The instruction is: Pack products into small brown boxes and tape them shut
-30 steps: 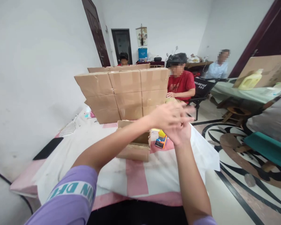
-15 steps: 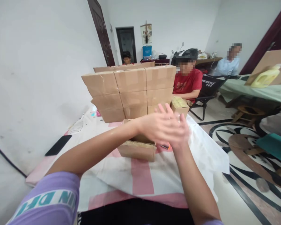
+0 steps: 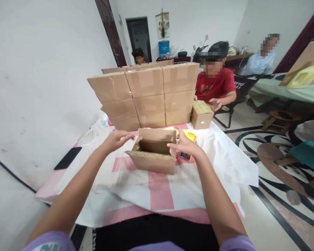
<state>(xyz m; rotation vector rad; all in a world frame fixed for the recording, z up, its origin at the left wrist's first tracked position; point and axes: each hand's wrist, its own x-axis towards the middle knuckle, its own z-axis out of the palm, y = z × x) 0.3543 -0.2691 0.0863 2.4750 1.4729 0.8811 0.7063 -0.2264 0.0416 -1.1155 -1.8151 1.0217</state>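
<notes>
An open cardboard box [image 3: 154, 164] stands on the cloth-covered table in front of me, its flaps up and its inside dark. My left hand [image 3: 117, 139] hovers just left of the box, fingers stretched toward it and holding nothing. At the box's right end is my right hand [image 3: 184, 143], thumb and fingers apart around the right flap; whether it touches the cardboard I cannot tell. Just beyond the right hand lie a yellow item [image 3: 191, 136] and a dark, orange-edged object [image 3: 185, 156], partly covered by the hand.
A wall of taped cardboard [image 3: 149, 97] rises at the table's back. Right of it, a co-worker in red [image 3: 214, 87] has hands by a small closed carton [image 3: 202, 116]. A black flat object [image 3: 68, 158] and a white perforated basket [image 3: 87, 138] lie along the left wall.
My hands were pressed together above the box; now they have parted and lowered to its two ends. The co-worker's hand has come up beside the small carton.
</notes>
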